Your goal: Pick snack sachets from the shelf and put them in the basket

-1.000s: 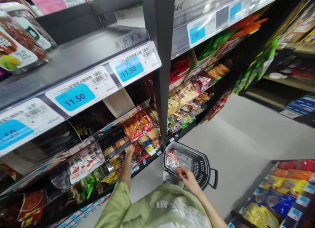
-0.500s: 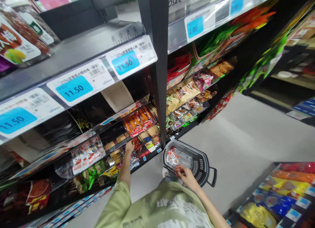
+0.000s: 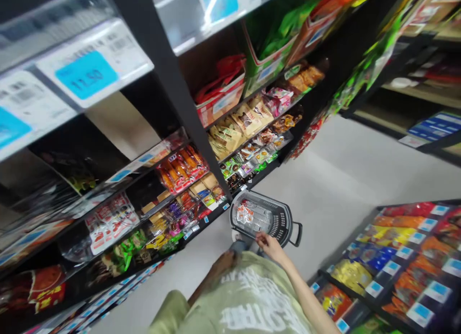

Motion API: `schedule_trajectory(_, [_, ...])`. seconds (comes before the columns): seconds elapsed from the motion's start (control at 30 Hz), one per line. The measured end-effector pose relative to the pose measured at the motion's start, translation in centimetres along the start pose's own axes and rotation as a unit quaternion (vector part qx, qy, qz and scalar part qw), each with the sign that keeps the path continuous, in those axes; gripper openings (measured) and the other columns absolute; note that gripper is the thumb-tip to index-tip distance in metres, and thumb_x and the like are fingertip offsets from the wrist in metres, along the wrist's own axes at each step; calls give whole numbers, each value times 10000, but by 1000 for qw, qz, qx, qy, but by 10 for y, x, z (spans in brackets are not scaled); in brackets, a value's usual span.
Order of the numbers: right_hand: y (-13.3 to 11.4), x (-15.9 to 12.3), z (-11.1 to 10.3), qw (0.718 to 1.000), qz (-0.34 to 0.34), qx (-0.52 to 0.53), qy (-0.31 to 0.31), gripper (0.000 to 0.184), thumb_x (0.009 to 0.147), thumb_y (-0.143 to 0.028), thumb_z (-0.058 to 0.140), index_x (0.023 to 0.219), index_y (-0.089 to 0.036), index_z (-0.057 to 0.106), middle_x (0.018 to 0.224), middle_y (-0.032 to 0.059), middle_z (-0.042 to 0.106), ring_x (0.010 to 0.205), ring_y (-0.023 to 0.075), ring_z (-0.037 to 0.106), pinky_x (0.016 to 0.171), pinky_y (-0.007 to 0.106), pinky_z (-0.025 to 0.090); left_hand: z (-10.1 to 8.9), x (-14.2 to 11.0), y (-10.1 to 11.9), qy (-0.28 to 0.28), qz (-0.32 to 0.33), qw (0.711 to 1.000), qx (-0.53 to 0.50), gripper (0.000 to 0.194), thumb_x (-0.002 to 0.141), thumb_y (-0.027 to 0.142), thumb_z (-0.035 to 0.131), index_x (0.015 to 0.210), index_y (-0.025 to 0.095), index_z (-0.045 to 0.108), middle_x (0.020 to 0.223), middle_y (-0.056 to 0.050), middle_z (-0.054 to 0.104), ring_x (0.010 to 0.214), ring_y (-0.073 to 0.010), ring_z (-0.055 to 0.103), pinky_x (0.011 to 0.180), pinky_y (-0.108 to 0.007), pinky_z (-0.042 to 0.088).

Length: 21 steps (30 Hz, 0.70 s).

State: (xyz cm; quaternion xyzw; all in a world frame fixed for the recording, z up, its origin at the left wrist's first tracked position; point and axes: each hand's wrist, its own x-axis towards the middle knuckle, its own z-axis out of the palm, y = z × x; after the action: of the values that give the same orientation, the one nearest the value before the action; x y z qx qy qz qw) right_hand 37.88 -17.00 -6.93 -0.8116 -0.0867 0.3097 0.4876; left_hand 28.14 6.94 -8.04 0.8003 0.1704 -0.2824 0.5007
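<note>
While blur swallows the left hand [image 3: 225, 263], I can't tell its grip.
The right hand [image 3: 269, 246] curls, any contents hidden, at the basket [image 3: 281, 223]'s six o'clock; packet [image 3: 245, 214] inside toward nine, shelf post [image 3: 176, 89] at ten.

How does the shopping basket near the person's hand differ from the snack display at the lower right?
The basket has a dark handle; the display has blue-and-white labels. The basket holds some red-and-white packaging, with much of its bottom bare; the display carries rows of colourful bags. The right hand is at the basket's near edge; no hand is near the display. Both hold packaged goods.
</note>
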Motion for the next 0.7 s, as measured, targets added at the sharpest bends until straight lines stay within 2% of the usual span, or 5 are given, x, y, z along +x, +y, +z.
schedule_trajectory(0.1, [20,-3,-6,999,35,-12,10,267,810,-354,530,943,-184,688,806,50,737,693,207,658,690,304,466,19,3,-6,-22,-40,995,85,59,873,236,630,839,214,673,849,-35,681,908,-226,669,883,-382,508])
schedule_trajectory(0.2, [47,-10,-12,996,86,-22,13,210,803,-249,562,940,-165,698,813,54,742,742,195,666,711,274,447,11,19,-11,-55,-64,985,151,257,935,354,585,1076,149,644,1057,-48,669,977,-223,649,884,-409,533])
schedule_trajectory(0.43, [121,-35,-26,973,228,-39,-9,289,916,-196,489,1107,-78,671,981,115,742,948,212,675,810,265,444,7,63,-9,-117,-97,948,278,313,932,355,595,1161,143,613,1159,-77,638,1017,-228,637,867,-423,552])
schedule_trajectory(0.57, [161,-50,-22,940,334,-42,-63,252,923,-222,597,1153,-128,639,1105,102,704,1009,212,663,908,351,490,27,96,-9,-173,-109,927,315,314,938,344,589,1183,148,600,1159,-89,638,994,-207,642,857,-420,556])
schedule_trajectory(0.7, [187,-66,-8,905,404,-41,-126,263,930,-330,631,1120,-148,634,1137,73,664,1006,214,653,898,441,536,57,136,-10,-225,-110,910,331,305,940,347,584,1174,153,605,1155,-86,640,992,-206,642,860,-417,555])
